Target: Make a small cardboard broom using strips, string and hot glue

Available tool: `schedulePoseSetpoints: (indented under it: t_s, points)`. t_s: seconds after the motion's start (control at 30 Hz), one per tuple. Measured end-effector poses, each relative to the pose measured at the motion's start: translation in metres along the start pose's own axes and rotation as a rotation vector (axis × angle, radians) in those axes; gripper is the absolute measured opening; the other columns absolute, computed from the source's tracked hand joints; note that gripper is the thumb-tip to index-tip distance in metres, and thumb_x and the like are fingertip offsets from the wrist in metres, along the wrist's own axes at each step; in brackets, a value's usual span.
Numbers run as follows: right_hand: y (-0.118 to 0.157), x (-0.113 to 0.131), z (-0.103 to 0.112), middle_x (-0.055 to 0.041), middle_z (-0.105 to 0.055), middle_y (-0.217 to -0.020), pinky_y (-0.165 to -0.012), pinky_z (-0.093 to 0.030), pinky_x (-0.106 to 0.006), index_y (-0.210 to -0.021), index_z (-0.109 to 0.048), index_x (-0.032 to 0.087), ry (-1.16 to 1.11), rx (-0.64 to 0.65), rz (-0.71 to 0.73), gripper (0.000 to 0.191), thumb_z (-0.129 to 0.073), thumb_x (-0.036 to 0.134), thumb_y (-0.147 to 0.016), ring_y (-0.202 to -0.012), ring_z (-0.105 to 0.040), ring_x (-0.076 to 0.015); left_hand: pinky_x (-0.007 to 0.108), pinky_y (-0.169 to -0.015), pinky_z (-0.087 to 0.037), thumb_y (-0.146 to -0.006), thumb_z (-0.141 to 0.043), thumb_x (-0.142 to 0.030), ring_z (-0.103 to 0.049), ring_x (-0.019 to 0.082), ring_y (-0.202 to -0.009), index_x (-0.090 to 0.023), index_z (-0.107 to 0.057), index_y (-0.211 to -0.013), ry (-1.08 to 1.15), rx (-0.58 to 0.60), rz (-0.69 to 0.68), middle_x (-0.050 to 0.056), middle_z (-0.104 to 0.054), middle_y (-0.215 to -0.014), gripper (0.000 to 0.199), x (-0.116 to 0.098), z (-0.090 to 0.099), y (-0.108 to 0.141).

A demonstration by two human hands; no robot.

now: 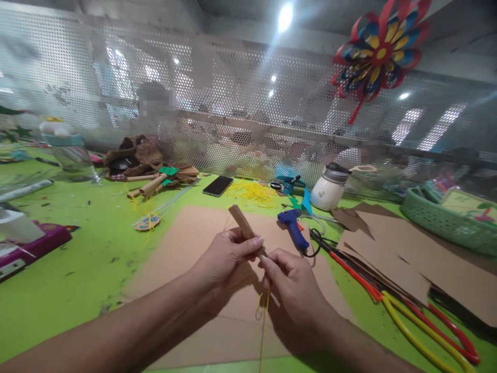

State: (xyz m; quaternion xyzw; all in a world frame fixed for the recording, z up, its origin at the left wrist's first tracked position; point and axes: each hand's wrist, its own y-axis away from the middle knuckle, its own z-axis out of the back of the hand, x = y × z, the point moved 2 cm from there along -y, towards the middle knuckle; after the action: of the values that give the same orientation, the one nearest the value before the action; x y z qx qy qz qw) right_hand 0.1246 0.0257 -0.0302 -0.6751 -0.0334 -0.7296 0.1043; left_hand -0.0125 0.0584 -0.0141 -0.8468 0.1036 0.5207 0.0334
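- Two hands gripped one brown strip (240, 220) above a cardboard sheet (182, 248): the left hand (233, 254) was closed round its middle, the right hand (297, 285) pinched its lower end.
- Yellow thread (265, 321) hung loose below the right fingertips; whether it was fastened to the strip could not be told.
- The strip looked already shaped, while the thread's tail seemed unsecured.
- Beyond the grip, left, lay finished-looking rolls (155, 184) with green pieces; straight beyond, a phone (218, 185) and yellow strands (252, 191).
- Just right of the grip lay a glue gun (295, 230), unheld.
- Under everything spread a green table (97, 248), speckled with scraps.
- Farthest off stood a perforated screen (233, 114); a paper flower (382, 54) hung high right.
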Motion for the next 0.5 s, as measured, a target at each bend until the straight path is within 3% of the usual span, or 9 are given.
schedulePoseSetpoints:
  t_s: [0.23,0.5]
  points:
    - [-0.004,-0.014,-0.002,0.0032,-0.050,-0.063,-0.054,-0.039,-0.024,-0.076,-0.057,0.017,-0.087,-0.001,-0.007,0.027,-0.056,0.039,-0.091,-0.058,-0.046,-0.0105,0.027,-0.067,-0.044,-0.060,-0.086,-0.028,-0.058,0.014,-0.066,-0.014,-0.070,-0.077,0.026,-0.089,-0.033,0.003,-0.066,-0.069,0.027,-0.012,0.005,-0.002]
    - [-0.002,-0.006,-0.004,0.0061,-0.042,-0.054,-0.048,-0.032,-0.023,-0.073,-0.054,0.017,0.012,0.009,-0.067,0.024,-0.055,0.036,-0.089,-0.051,-0.039,-0.0095,0.020,-0.061,-0.042,-0.056,-0.087,-0.025,-0.055,0.009,-0.062,-0.013,-0.067,-0.067,0.023,-0.201,-0.119,0.000,-0.064,-0.066,0.026,-0.028,0.023,-0.015]
